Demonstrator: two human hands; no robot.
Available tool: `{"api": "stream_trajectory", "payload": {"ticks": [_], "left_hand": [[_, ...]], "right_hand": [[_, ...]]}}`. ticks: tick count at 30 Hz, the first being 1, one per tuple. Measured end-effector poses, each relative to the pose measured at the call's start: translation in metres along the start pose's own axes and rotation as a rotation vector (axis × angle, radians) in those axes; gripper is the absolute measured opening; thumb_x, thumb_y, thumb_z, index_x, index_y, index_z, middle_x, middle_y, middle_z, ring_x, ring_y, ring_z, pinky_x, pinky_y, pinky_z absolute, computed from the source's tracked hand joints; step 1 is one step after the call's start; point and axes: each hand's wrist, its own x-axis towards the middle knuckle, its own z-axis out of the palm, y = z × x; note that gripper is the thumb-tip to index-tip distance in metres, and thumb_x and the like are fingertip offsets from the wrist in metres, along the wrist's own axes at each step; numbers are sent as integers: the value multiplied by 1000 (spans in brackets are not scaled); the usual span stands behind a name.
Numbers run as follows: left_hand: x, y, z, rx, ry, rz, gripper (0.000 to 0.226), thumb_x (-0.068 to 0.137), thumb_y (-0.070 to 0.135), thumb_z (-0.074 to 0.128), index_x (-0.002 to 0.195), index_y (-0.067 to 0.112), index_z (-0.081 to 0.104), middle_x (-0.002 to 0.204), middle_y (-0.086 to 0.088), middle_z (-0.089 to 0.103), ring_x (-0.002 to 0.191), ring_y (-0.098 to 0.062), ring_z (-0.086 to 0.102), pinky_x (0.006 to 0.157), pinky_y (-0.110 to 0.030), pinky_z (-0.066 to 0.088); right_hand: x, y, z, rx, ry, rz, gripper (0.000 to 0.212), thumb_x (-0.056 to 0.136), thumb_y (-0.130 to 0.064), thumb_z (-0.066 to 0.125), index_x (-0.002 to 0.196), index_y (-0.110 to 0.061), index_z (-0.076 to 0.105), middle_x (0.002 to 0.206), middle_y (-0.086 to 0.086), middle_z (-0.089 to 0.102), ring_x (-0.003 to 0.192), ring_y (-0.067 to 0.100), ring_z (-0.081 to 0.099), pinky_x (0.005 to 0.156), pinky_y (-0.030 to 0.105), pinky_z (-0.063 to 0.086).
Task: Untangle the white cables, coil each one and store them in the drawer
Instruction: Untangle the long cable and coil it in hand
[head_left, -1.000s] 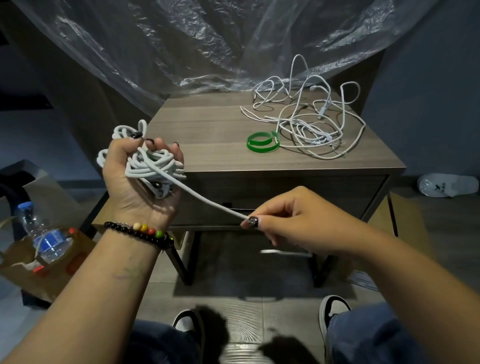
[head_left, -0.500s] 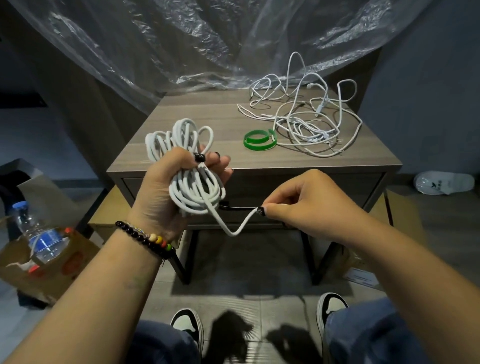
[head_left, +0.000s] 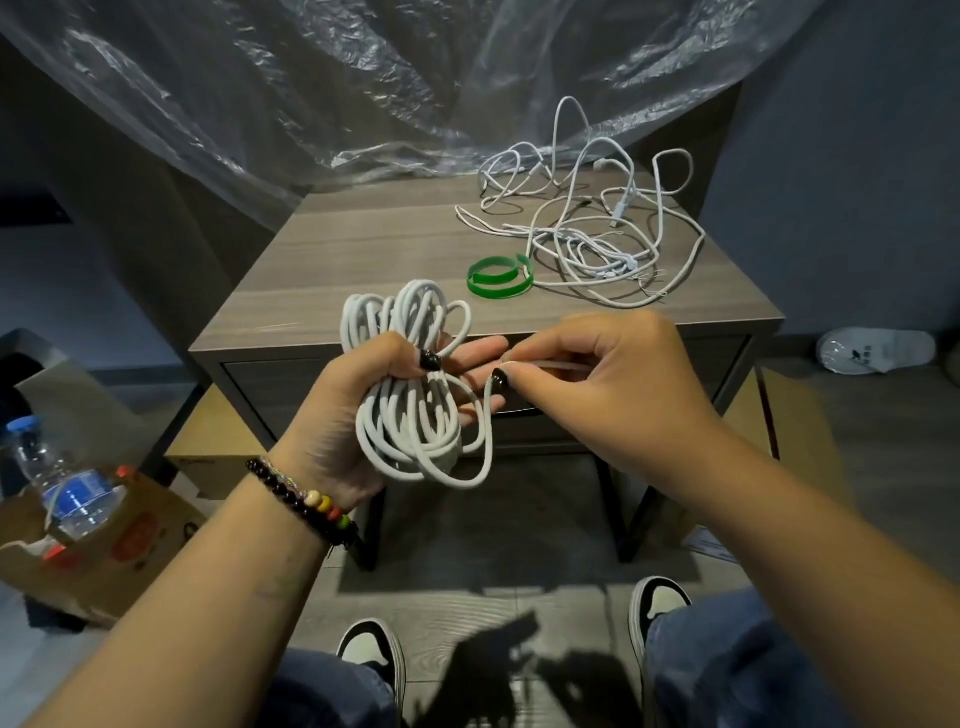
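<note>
Right hand (head_left: 597, 384) closed in on coiled cable (head_left: 410, 410).

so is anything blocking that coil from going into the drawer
Yes: the drawer looks shut, so its own front blocks the way. Both hands are busy too, the left hand gripping the coiled cable, the right hand pinching its free end.

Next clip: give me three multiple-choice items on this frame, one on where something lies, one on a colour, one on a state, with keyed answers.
1. Where does the tangled pile of cables lie?
A. On the table top
B. On the floor
C. In the box

2. What colour is the strap on the table?
A. Red
B. Green
C. Black

3. How is the coiled cable held?
A. Lying loose on the table
B. Hanging from the drawer
C. Gripped in the left hand

Key: 1 A, it rests on the far right of the top. 2 B, it is bright green. 3 C, thumb clamps the loops while the right hand pinches its free end.
</note>
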Motion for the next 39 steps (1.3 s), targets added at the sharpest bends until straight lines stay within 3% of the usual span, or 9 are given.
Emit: {"api": "stream_trajectory", "payload": {"ticks": [4,9,14,19,23,27,32,35,39], "left_hand": [[-6,-4,7,-8,-9,-45,14,64,5,61,68,3,74,74,-15,71,65,-22,71,56,-34,58],[-4,-9,6,-53,-96,-114,44,40,4,80,83,1,75,79,-18,70,72,-28,72,61,-41,58],[1,-6,-1,70,-107,-183,47,42,6,75,89,3,75,85,-20,70,75,-27,71,73,-43,59],[0,-2,-1,152,-35,-142,33,51,9,58,80,6,75,72,-17,66,57,-21,64,59,-31,57],[0,-5,4,302,13,-73,29,62,4,49,86,5,66,67,-14,62,53,-20,61,55,-28,54],[2,-8,3,510,-20,-38,36,60,0,55,94,3,62,67,-16,63,57,-22,63,54,-30,55],[3,-10,2,639,-29,-25,37,44,6,68,80,7,66,67,-12,63,57,-21,64,53,-29,54],[5,-11,0,715,-28,-20,34,42,13,70,76,13,70,72,-11,62,64,-23,63,61,-37,59],[6,-7,-1,841,-21,-35,40,44,15,73,82,4,65,75,-11,61,72,-24,61,76,-47,57]], "right_hand": [[0,5,0,-76,57,-73,4,76,-16,79,79,-17,78,77,-8,74,72,3,69,65,30,57],[1,8,-2,-87,100,-79,5,75,-10,79,79,-12,78,75,-4,73,68,6,69,61,32,58],[2,7,-1,-65,112,-30,8,74,-9,80,78,-16,78,73,-7,72,69,3,68,64,19,54],[9,8,-12,-35,0,147,7,75,-15,80,80,-19,78,76,-10,72,75,2,68,75,26,56],[11,9,-16,-63,21,158,6,75,-17,80,78,-22,77,74,-12,71,72,3,67,72,24,55],[8,12,-11,-111,23,182,5,74,-18,81,76,-21,77,71,-13,70,71,1,66,69,23,54],[9,16,-9,-112,39,189,5,74,-19,81,76,-22,77,70,-12,71,70,1,67,70,24,55],[8,15,-8,-131,28,179,5,75,-19,80,77,-22,77,73,-14,70,72,0,66,72,22,55],[7,14,-7,-166,17,164,4,77,-17,78,78,-21,78,74,-16,69,74,0,66,72,20,54]]}}
